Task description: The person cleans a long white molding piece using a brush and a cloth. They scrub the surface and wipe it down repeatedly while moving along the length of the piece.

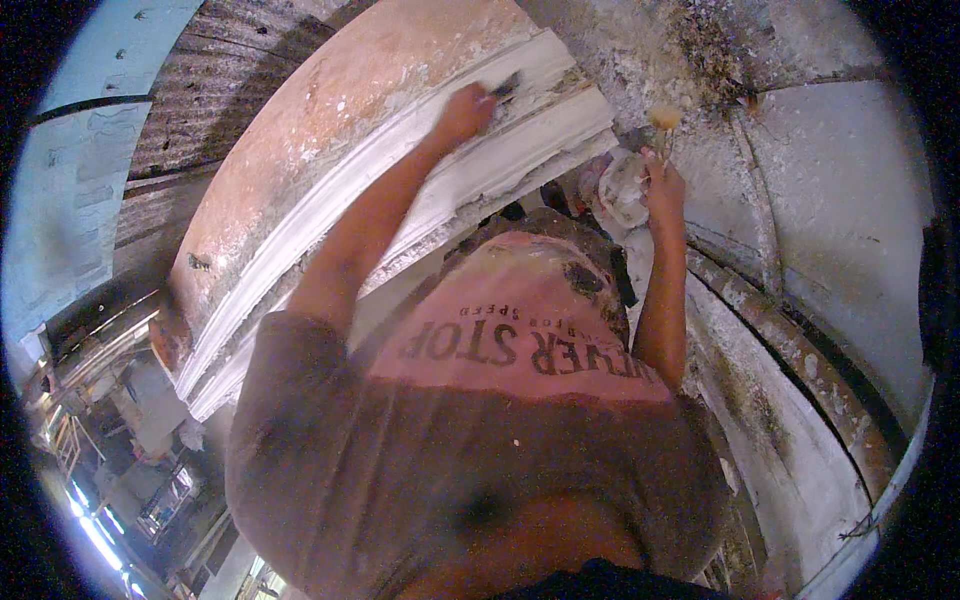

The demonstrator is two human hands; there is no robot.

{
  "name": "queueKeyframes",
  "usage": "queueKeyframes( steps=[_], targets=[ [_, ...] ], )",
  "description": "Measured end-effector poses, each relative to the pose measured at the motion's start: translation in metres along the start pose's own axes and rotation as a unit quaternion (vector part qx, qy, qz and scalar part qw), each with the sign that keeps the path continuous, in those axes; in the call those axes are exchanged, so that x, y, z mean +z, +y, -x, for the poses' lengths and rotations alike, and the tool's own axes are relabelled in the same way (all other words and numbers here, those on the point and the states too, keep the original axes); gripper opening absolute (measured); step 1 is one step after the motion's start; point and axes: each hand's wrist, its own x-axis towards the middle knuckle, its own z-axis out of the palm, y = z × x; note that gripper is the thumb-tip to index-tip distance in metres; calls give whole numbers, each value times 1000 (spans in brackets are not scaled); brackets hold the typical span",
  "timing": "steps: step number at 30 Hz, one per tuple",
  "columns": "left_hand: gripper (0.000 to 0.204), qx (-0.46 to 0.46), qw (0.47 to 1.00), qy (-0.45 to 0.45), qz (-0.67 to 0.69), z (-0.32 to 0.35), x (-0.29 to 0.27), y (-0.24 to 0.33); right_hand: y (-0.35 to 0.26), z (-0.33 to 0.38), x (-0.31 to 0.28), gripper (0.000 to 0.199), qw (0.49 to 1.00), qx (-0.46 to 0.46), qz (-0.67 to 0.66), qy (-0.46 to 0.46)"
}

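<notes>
**Operator:** Head view: state of the left hand [463,117]?
**Inspector:** Closed around a dark-bladed scraper [508,87]; fingers cover the handle. The blade is at the ridged white moulding [560,125] along the orange-brown worktop [300,140]; contact cannot be confirmed.
**Operator:** Right hand [665,190]?
**Inspector:** Fingers curled beside a white-coated object [622,195], kind unclear. A yellow-tipped tool [663,118] projects above; which item is gripped cannot be determined. The frame cuts off the worktop's upper edge.
</notes>
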Motion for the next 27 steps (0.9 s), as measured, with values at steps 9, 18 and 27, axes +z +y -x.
queueKeyframes(
  steps=[9, 18, 27],
  targets=[
    [36, 5, 1000, -14, 27, 12, -13, 29, -71, 22, -8, 36, 996, 84, 26, -12],
    [33, 8, 996, 40, 86, -76, 58, 79, -13, 28, -17, 35, 996, 61, 64, -12],
    [27, 131, 984, 9, -117, 15, 11, 51, -51, 34, -44, 40, 973, 226, 50, 7]
  ],
)
